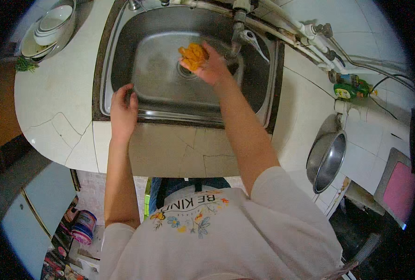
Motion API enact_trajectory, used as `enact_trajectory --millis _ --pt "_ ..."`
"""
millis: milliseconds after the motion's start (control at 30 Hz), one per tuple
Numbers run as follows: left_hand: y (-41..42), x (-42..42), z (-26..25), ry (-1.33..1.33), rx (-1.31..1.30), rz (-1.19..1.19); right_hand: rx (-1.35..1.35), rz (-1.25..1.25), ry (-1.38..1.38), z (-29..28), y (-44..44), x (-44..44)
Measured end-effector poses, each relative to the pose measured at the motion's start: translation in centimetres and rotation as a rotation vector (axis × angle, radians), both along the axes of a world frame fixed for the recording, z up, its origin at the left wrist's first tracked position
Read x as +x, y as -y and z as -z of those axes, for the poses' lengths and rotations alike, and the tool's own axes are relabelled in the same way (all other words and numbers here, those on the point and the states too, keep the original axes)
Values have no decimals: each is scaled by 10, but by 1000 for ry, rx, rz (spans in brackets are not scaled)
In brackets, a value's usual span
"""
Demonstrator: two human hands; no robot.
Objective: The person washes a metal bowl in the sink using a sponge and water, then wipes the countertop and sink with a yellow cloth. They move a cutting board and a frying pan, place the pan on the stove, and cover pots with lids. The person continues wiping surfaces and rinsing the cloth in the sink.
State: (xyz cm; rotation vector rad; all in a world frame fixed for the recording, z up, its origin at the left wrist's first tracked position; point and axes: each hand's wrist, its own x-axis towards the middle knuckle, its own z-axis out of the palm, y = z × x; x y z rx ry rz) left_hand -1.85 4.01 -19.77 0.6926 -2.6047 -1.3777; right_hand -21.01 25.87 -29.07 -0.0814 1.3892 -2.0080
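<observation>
A crumpled orange cloth (193,56) is held in my right hand (212,66), above the drain (185,71) of a stainless steel sink (165,84). The cloth and hand hide part of the drain. My left hand (123,106) rests at the sink's near left rim, its fingers curled and apart, and no object shows in it. The faucet (239,33), with its lever handle (256,45), stands just right of the cloth, over the sink's right side.
Stacked white bowls (53,26) and green leaves (26,64) sit on the tiled counter (60,101) at left. Along the right wall are pipes (312,33), green bottles (349,90) and a tilted steel basin (328,162). A pink board (400,192) stands further right.
</observation>
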Motion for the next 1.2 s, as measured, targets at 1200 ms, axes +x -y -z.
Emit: enact_trajectory --millis 1200 --pt "-38 -3 21 -98 -485 75 -820 612 963 -47 -12 0"
